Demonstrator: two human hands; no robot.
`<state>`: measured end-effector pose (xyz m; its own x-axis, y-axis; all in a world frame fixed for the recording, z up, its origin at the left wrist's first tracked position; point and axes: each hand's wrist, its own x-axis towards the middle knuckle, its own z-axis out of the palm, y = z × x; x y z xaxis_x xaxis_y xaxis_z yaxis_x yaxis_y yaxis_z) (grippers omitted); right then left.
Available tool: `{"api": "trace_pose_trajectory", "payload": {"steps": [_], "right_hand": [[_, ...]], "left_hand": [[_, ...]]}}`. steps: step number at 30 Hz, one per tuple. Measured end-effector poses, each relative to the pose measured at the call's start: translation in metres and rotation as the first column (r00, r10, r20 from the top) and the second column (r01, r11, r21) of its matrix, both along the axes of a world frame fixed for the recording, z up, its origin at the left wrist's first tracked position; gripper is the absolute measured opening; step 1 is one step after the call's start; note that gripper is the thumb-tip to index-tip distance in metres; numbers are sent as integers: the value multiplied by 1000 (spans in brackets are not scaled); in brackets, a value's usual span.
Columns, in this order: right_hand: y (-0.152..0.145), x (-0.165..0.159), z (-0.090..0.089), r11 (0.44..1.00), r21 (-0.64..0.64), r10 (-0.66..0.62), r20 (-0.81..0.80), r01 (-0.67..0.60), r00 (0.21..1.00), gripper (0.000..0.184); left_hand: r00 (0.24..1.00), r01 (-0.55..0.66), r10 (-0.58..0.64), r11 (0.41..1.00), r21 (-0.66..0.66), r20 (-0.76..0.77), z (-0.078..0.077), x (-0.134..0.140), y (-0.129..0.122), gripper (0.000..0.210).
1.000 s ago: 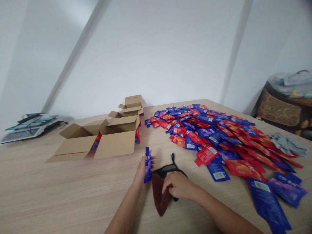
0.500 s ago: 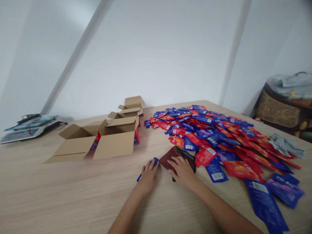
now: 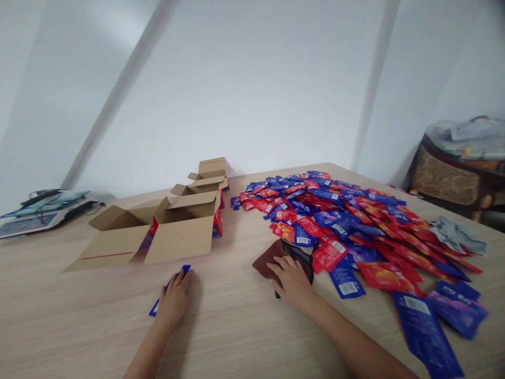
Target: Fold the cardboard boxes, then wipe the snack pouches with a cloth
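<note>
My left hand (image 3: 172,301) is over a narrow blue packet (image 3: 185,269) on the table, its fingers pressed together on top and hiding most of it. To the right, my right hand (image 3: 291,279) lies with fingers spread on a dark brown, cloth-like flat piece (image 3: 263,261). A black piece (image 3: 300,256) shows under and beside that brown one; its kind is unclear. Close by on the right spreads a large heap of red and blue sachets (image 3: 331,196). A red sachet (image 3: 330,253) lies nearest to my right hand.
Several open cardboard boxes (image 3: 181,239) stand in rows at the left and back. A flat device with papers and a cable (image 3: 43,213) lies far left. Crumpled grey cloth (image 3: 457,235) sits on the heap's right side. A patterned chair (image 3: 445,166) stands beyond the table (image 3: 98,326).
My left hand has moved left across the table, and the blue packet has moved with it. My right hand stays on the brown piece. The view has shifted slightly.
</note>
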<state>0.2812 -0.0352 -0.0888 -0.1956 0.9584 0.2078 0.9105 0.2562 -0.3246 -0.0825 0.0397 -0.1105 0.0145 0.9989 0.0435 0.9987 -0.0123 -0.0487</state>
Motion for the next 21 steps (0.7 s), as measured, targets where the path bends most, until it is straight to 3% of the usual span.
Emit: {"api": "trace_pose_trajectory", "payload": {"steps": [4,7,10,12,14,16,18,19,21], "right_hand": [[0,1,0,1000,-12,0,3,0,1000,45],[0,1,1,1000,-2,-1,-5,1,1000,45],[0,0,4,1000,28,-4,-19,5,1000,43],[1,-1,8,1000,24,3,-16,-2,1000,39],[1,-1,12,1000,0,24,-13,-24,1000,34],[0,0,15,998,-20,64,-31,-65,997,28],[-2,1,17,991,-39,124,-69,-127,990,25],[-2,1,17,986,-49,152,-88,-156,985,24],[-3,2,15,980,-58,183,-114,-190,977,26]], "left_hand": [[982,-189,190,980,60,-11,10,-43,9,55],[963,-268,271,958,97,-14,15,-42,14,53],[988,-154,153,976,156,17,11,-1,12,50],[979,69,-93,988,136,180,7,47,10,48],[834,264,-304,953,150,460,6,103,12,44],[543,292,-335,935,201,770,10,161,23,40],[269,339,-356,905,258,895,17,216,41,41],[210,386,-374,881,274,903,20,242,52,42],[229,505,-396,829,239,889,22,287,71,43]]}}
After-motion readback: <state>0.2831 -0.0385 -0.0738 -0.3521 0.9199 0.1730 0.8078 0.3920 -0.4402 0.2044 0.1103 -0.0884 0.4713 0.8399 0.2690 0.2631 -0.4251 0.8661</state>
